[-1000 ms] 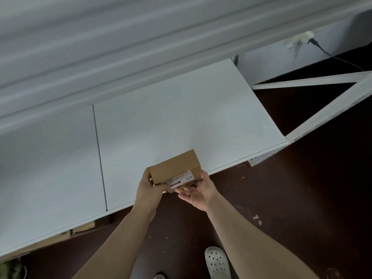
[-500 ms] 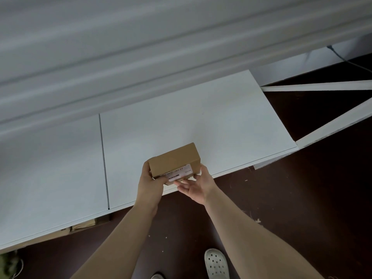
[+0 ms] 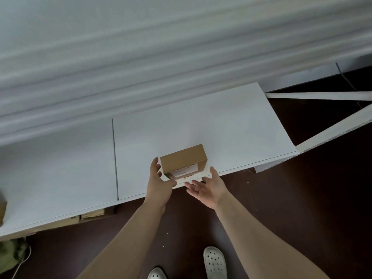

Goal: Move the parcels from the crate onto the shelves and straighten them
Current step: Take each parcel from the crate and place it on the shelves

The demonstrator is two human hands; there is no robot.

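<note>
Left grip [image 3: 159,184] lies slack, fingers straight, at nine o'clock of the box [image 3: 184,158], which sits on the shelf [image 3: 221,127] by its front edge. Right grip [image 3: 207,188], at five o'clock, is spread and clear. The box is probably light, stiff cardboard (small enough for one hand): squeeze opposite side faces.

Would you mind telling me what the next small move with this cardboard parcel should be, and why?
Probably press both flat hands against the cardboard parcel and slide it slightly back on the white shelf. It sits close to the front edge, the left hand touches only its left corner, and the right hand lies open, clear of it.
</note>
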